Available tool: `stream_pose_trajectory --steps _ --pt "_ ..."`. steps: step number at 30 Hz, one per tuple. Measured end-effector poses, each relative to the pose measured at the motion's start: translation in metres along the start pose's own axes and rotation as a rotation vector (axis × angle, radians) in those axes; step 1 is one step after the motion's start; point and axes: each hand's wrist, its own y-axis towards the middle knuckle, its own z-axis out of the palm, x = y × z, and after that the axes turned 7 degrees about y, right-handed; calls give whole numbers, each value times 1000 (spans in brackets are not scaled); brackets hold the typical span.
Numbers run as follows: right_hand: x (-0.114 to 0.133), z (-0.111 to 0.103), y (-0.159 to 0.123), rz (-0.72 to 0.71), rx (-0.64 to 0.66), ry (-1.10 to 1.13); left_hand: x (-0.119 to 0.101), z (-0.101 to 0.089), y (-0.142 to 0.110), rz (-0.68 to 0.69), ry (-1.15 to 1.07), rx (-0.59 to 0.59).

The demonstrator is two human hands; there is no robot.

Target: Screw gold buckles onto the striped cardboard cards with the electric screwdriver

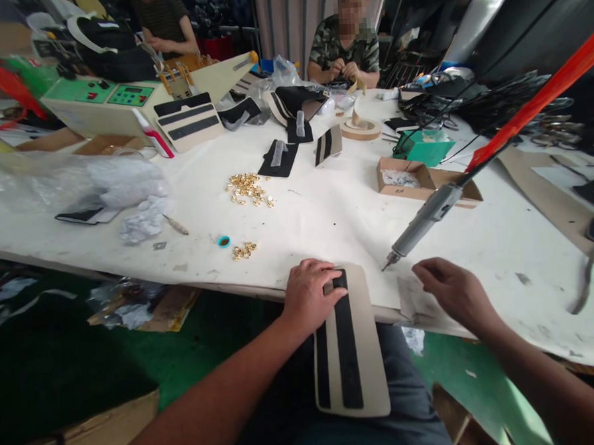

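A flat beige panel with two black strips lies across my lap, its far end on the table edge. My left hand grips its far left corner, thumb and forefinger over one strip. My right hand is just above the table, right of the panel and apart from it. Its fingers are curled together; whatever they may hold is hidden. Between my hands, a grey electric screwdriver hangs tilted, its bit pointing down near the table top. Small gold metal fittings lie beyond my left hand, beside a small blue cap.
A larger pile of gold fittings lies mid-table on the white table. Cardboard trays and a green box stand at right. Plastic bags and a machine are at left. A co-worker sits opposite.
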Motion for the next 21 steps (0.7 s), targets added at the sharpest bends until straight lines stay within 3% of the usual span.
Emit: stream_pose_trajectory --steps 2,4,9,15,21 --pt "19 17 -31 -97 116 107 1 1 0 13 9 -7" --pt "41 38 -45 -200 197 213 2 1 0 26 23 -17" --pt "79 79 -23 -347 362 291 1 0 -1 58 50 -20" --pt "79 88 -7 -404 425 152 3 0 -2 78 61 -23" --pt "85 87 -9 -265 394 110 5 2 -2 90 58 -24"
